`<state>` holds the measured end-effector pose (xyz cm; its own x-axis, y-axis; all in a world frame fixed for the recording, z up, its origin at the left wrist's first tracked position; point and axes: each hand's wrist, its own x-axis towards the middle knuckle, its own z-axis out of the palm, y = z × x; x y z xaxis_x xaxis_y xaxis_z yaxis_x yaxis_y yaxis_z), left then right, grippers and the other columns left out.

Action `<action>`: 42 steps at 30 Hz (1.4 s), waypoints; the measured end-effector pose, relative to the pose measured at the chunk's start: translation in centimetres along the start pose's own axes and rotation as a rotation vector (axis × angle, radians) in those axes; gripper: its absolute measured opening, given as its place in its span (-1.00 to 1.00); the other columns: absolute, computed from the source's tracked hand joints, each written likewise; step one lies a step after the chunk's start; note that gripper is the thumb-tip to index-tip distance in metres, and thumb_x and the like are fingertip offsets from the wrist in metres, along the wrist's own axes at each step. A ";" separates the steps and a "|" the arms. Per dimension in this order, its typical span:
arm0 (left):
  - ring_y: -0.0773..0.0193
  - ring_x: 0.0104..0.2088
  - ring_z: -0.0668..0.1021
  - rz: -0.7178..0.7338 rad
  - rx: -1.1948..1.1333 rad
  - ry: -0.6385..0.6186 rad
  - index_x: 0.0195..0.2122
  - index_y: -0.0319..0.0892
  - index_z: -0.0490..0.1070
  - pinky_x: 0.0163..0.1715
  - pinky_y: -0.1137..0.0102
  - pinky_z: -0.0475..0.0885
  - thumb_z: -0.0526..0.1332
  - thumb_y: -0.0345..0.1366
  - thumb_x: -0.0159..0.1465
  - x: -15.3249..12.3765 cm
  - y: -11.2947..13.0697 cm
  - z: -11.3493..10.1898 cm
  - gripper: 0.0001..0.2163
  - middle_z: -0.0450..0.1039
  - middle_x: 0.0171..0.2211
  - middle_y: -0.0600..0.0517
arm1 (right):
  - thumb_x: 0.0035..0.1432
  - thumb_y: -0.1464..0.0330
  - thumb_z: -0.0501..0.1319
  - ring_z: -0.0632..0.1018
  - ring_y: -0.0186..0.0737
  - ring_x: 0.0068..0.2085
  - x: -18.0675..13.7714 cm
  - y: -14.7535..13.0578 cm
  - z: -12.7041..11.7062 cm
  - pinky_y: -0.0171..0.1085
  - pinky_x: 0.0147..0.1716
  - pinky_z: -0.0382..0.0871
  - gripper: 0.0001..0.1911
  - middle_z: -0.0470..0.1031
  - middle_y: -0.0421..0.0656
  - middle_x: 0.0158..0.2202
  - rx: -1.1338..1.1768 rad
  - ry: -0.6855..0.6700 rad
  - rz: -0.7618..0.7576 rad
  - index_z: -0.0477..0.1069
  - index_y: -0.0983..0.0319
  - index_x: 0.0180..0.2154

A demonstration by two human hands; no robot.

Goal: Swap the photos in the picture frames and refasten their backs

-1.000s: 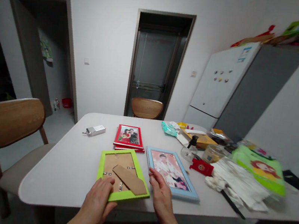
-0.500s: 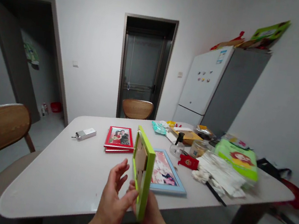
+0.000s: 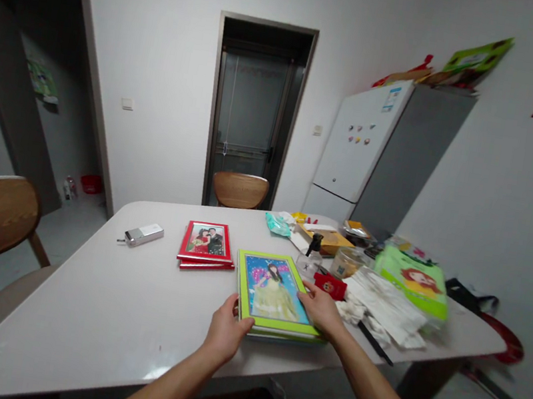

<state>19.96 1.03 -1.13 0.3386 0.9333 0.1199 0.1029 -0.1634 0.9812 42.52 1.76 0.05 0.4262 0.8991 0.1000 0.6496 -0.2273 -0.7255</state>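
Observation:
A lime-green picture frame (image 3: pixel 275 292) lies face up on top of the light-blue picture frame, which it almost wholly covers. Its photo shows a person in a pale yellow dress on a blue background. My left hand (image 3: pixel 227 329) grips the near left corner, thumb on top of the border. On the right border, my right hand (image 3: pixel 322 309) holds the frame with its fingers over the edge. Left of them, red picture frames (image 3: pixel 209 244) are stacked, the top one showing a couple's photo.
A silver-white device (image 3: pixel 143 235) lies on the left of the white table (image 3: pixel 92 307). To the right are a spray bottle (image 3: pixel 310 257), a red packet (image 3: pixel 330 286), white tissues (image 3: pixel 388 306), a black stick (image 3: pixel 375 342) and a green pack (image 3: pixel 412 283). Wooden chairs (image 3: pixel 240 190) stand around.
The lime-green frame was upright on edge between my hands. Now it is laid flat, photo side up, over the light-blue frame. My right hand has shifted to its right border.

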 end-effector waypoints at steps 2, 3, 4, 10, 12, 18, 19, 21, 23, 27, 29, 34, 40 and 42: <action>0.22 -0.17 0.46 -0.007 0.062 0.003 -0.14 -0.20 0.27 -0.17 0.40 0.33 0.16 -0.46 -0.02 0.4 -0.6 0.4 -0.64 0.41 -0.14 -0.03 | -0.01 0.34 0.03 0.49 -0.19 -0.29 0.6 0.6 0.0 -0.36 -0.38 0.28 -0.54 0.48 -0.04 -0.24 -0.174 0.014 -0.035 0.27 0.34 -0.03; 0.22 -0.16 0.45 -0.010 0.097 0.003 -0.14 -0.19 0.27 -0.16 0.40 0.32 0.16 -0.44 -0.02 0.5 -0.8 0.4 -0.64 0.41 -0.14 -0.03 | -0.01 0.34 0.02 0.48 -0.17 -0.25 0.8 0.8 0.1 -0.35 -0.33 0.27 -0.55 0.47 -0.03 -0.21 -0.246 0.016 -0.059 0.28 0.33 -0.04; 0.22 -0.16 0.45 -0.012 0.131 -0.001 -0.14 -0.19 0.28 -0.16 0.40 0.32 0.15 -0.43 -0.02 0.6 -1.0 0.4 -0.64 0.41 -0.14 -0.02 | 0.00 0.35 0.02 0.47 -0.16 -0.21 1.0 1.0 0.1 -0.34 -0.29 0.26 -0.56 0.45 -0.02 -0.18 -0.301 0.010 -0.083 0.30 0.33 -0.05; 0.17 -0.05 0.37 -0.026 0.336 0.026 -0.04 -0.27 0.22 -0.07 0.36 0.25 0.14 -0.28 0.03 1.2 -1.9 -1.6 -0.57 0.33 -0.05 -0.12 | 0.00 0.39 0.02 0.42 -0.09 -0.12 1.1 -0.4 1.1 -0.26 -0.14 0.20 -0.59 0.41 0.05 -0.13 -0.395 0.049 -0.135 0.32 0.38 -0.08; 0.15 0.02 0.30 -0.026 0.420 0.075 -0.02 -0.30 0.19 0.00 0.32 0.17 0.15 -0.29 0.03 2.1 -2.1 -3.3 -0.54 0.27 0.00 -0.16 | 0.02 0.38 0.01 0.38 -0.11 -0.07 0.7 -2.6 2.2 -0.26 -0.07 0.16 -0.59 0.37 0.06 -0.09 -0.365 0.099 -0.245 0.32 0.40 -0.08; 0.15 0.14 0.08 -0.005 0.646 0.231 0.03 -0.33 0.11 0.10 0.31 -0.07 0.12 -0.38 0.03 6.5 -1.9 -10.1 -0.50 0.05 0.12 -0.18 | 0.01 0.39 0.02 0.39 -0.22 -0.08 0.7 -10.6 8.0 -0.34 -0.10 0.18 -0.63 0.41 -0.02 -0.12 -0.170 -0.089 -0.450 0.34 0.32 -0.12; 0.13 0.15 0.05 -0.011 0.673 0.251 0.04 -0.35 0.10 0.10 0.30 -0.08 0.13 -0.39 0.02 7.1 -1.9 -11.2 -0.49 0.02 0.14 -0.20 | 0.01 0.39 0.02 0.41 -0.22 -0.10 1.2 -11.5 9.0 -0.35 -0.12 0.19 -0.65 0.43 -0.03 -0.14 -0.163 -0.113 -0.440 0.35 0.31 -0.14; 0.10 0.15 0.04 -0.031 0.709 0.269 0.03 -0.34 0.11 0.10 0.29 -0.07 0.15 -0.41 -0.02 8.0 -1.8 -13.1 -0.46 0.02 0.14 -0.20 | 0.00 0.41 0.02 0.43 -0.22 -0.15 2.3 -12.8 10.8 -0.36 -0.17 0.21 -0.69 0.45 -0.03 -0.19 -0.160 -0.136 -0.414 0.37 0.32 -0.19; 0.10 0.10 0.18 -0.049 0.716 0.249 0.01 -0.29 0.15 0.05 0.32 0.05 0.17 -0.42 -0.05 8.4 -1.8 -14.5 -0.47 0.15 0.08 -0.16 | -0.02 0.44 0.04 0.45 -0.21 -0.18 3.5 -13.5 12.3 -0.36 -0.21 0.23 -0.70 0.46 -0.02 -0.21 -0.163 -0.139 -0.371 0.37 0.32 -0.20; 0.22 -0.08 0.40 -0.046 0.699 0.190 -0.01 -0.19 0.19 -0.13 0.45 0.25 0.16 -0.38 -0.03 8.0 -2.0 -15.5 -0.51 0.34 -0.05 -0.04 | -0.06 0.42 0.08 0.45 -0.15 -0.18 4.9 -14.4 14.6 -0.30 -0.21 0.23 -0.69 0.45 0.04 -0.21 -0.142 -0.119 -0.242 0.35 0.33 -0.20; 0.21 -0.09 0.41 -0.050 0.702 0.197 0.00 -0.20 0.19 -0.15 0.46 0.25 0.16 -0.36 -0.02 7.6 -2.0 -15.6 -0.51 0.35 -0.06 -0.06 | -0.07 0.38 0.10 0.43 -0.08 -0.16 5.0 -14.6 15.2 -0.23 -0.18 0.21 -0.66 0.43 0.09 -0.20 -0.102 -0.084 -0.169 0.33 0.35 -0.18; 0.17 -0.14 0.44 -0.102 0.732 0.282 -0.10 -0.21 0.29 -0.18 0.40 0.25 0.11 -0.32 0.05 5.5 -1.2 -16.3 -0.65 0.42 -0.16 -0.09 | -0.03 0.27 0.05 0.47 -0.11 -0.24 4.1 -14.8 15.2 -0.25 -0.32 0.31 -0.64 0.44 0.11 -0.25 0.139 -0.047 -0.005 0.32 0.37 -0.22; 0.14 -0.21 0.47 -0.133 0.697 0.268 -0.21 -0.18 0.36 -0.23 0.37 0.29 0.14 -0.24 0.03 0.9 -0.2 -16.7 -0.72 0.46 -0.25 -0.08 | -0.01 0.34 0.00 0.47 -0.34 -0.54 -0.6 -15.7 13.7 -0.42 -0.62 0.32 -0.71 0.47 -0.11 -0.50 0.533 -0.202 0.025 0.33 0.38 -0.30; 0.16 -0.15 0.44 -0.110 0.654 0.236 -0.14 -0.16 0.33 -0.18 0.39 0.28 0.15 -0.21 0.03 -0.3 0.2 -16.1 -0.65 0.43 -0.16 -0.06 | -0.02 0.34 0.02 0.49 -0.33 -0.49 -3.1 -16.2 12.5 -0.38 -0.53 0.38 -0.69 0.48 -0.12 -0.43 0.671 -0.246 -0.034 0.31 0.37 -0.23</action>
<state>4.85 5.83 1.51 0.0893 0.9879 0.1271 0.6913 -0.1534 0.7061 22.83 7.32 2.96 0.2072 0.9778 0.0306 0.0989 0.0102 -0.9950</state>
